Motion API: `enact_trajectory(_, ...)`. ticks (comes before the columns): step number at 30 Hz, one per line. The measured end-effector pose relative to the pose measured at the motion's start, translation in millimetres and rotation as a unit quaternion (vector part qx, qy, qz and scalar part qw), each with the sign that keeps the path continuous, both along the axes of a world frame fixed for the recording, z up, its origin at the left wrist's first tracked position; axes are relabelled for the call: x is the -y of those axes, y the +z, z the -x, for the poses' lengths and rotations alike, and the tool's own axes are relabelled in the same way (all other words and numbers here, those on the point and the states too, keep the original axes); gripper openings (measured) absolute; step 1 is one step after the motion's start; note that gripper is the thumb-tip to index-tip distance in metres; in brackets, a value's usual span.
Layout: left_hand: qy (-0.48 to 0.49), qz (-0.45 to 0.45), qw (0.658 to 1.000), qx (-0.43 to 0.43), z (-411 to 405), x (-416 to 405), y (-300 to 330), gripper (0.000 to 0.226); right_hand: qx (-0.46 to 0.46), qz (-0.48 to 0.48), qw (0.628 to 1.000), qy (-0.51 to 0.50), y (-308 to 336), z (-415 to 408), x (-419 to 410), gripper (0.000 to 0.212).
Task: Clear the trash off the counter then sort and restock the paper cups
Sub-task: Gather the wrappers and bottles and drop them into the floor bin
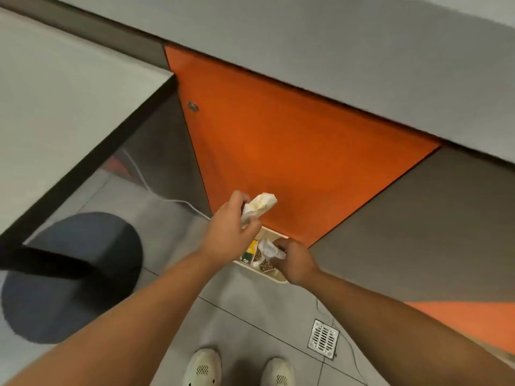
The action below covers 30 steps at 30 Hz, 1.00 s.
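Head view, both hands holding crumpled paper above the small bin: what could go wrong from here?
1. The left hand grips a crumpled white-and-yellow wrapper beyond the far rim of the small cream waste bin; released there, it may land on the grey tiled floor.
2. The bin already looks full, so the crumpled white paper wad in the right hand could roll off.

We look down on a grey tiled floor (250, 324) with a metal drain grate (323, 339) set in it. An orange cabinet door (292, 151) sits beneath the grey counter (334, 65), and a dark round stool (72, 274) stands at the left counter's corner.
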<state>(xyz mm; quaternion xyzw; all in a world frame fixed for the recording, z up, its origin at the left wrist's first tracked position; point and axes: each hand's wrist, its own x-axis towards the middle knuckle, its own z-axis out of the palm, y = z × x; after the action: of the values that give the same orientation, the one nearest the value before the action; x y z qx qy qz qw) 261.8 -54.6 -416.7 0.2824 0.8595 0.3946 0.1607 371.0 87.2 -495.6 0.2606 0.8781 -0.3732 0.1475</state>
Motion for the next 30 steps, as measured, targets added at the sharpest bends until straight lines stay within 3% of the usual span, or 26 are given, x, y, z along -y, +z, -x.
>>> enact_trajectory(6,-0.019,0.038,0.999,-0.005,16.6,-5.4,-145.2,0.021,0.003,0.027,0.995,-0.091,-147.4,26.1,-2.2,0.03)
enact_trajectory(10,-0.034,0.073,0.996,-0.04,24.8,-15.9,-229.9,0.027,0.053,0.015,0.995,-0.083,-235.8,31.9,-10.7,0.045)
enact_trajectory(13,-0.066,0.147,0.987,-0.026,30.3,-27.8,-273.7,0.031,0.101,0.018,0.991,-0.083,-273.5,30.4,-18.3,0.052)
enact_trajectory(16,-0.111,0.209,0.971,0.042,33.4,-36.3,-294.8,0.048,0.081,0.002,0.992,-0.093,-276.7,28.7,-25.0,0.052)
enact_trajectory(18,-0.127,0.222,0.964,0.071,31.2,-34.0,-287.8,0.057,0.062,-0.005,0.995,-0.083,-260.8,24.8,-27.2,0.049)
enact_trajectory(22,-0.118,0.211,0.97,-0.007,25.4,-18.7,-226.5,0.048,0.041,0.002,0.995,-0.094,-196.6,12.4,-27.6,0.042)
enact_trajectory(30,-0.096,0.139,0.985,-0.047,26.3,-5.0,16.7,0.034,-0.064,0.041,0.991,-0.11,41.6,13.1,-11.4,0.031)
